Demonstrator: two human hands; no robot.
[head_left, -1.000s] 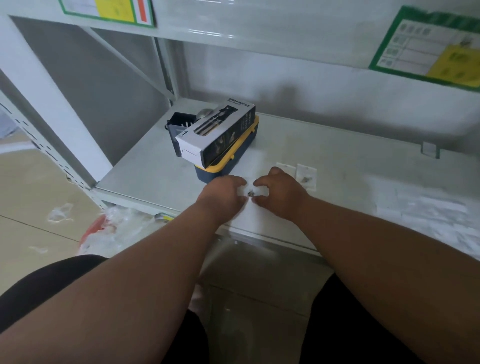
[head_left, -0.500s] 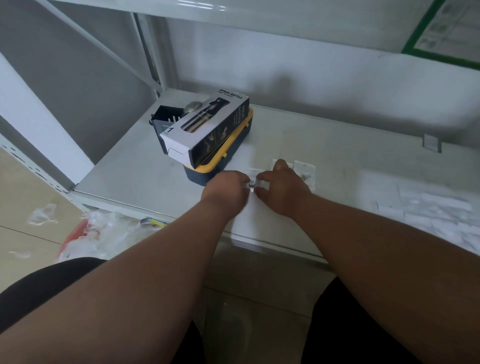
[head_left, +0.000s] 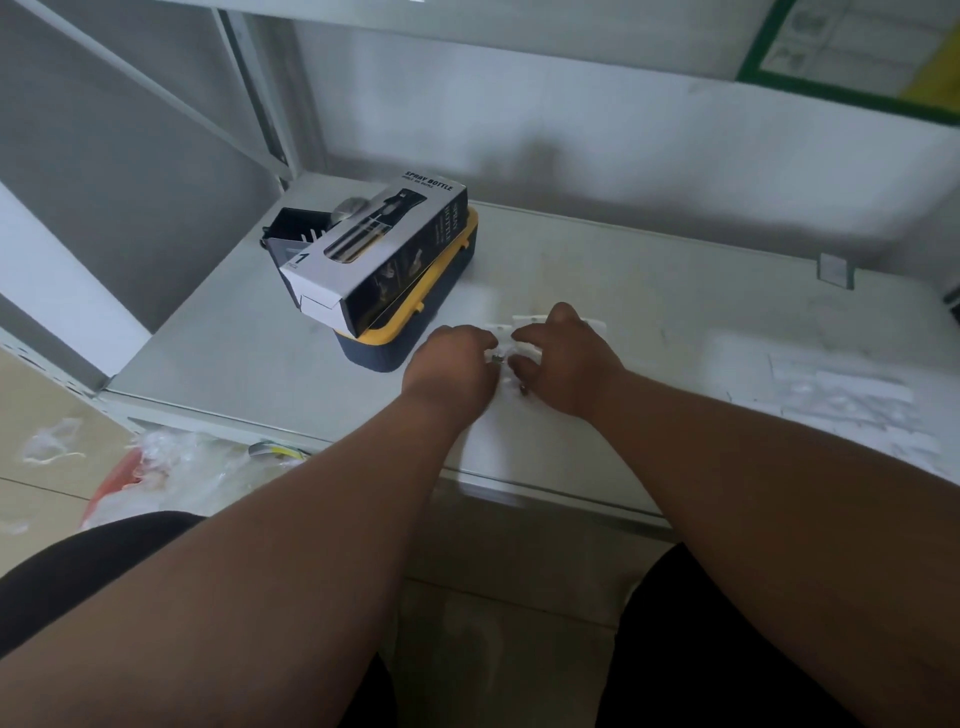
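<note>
Now small packet (head_left: 497, 356) pinched between left hand (head_left: 451, 365) and right hand (head_left: 567, 358).

Just left of the left hand (head_left: 452, 364), passage is being blocked by the blue and yellow case (head_left: 384, 353), which is being topped by the spray bottle box (head_left: 374, 260); a black holder (head_left: 291, 228) is being crowded in behind. Right of the right hand (head_left: 563, 358), the shelf (head_left: 675, 312) is being left open as far as the small clip (head_left: 834, 270). Approach from above is being limited by the upper shelf (head_left: 519, 31), and reach beyond is being stopped by the back wall (head_left: 623, 145).
</note>
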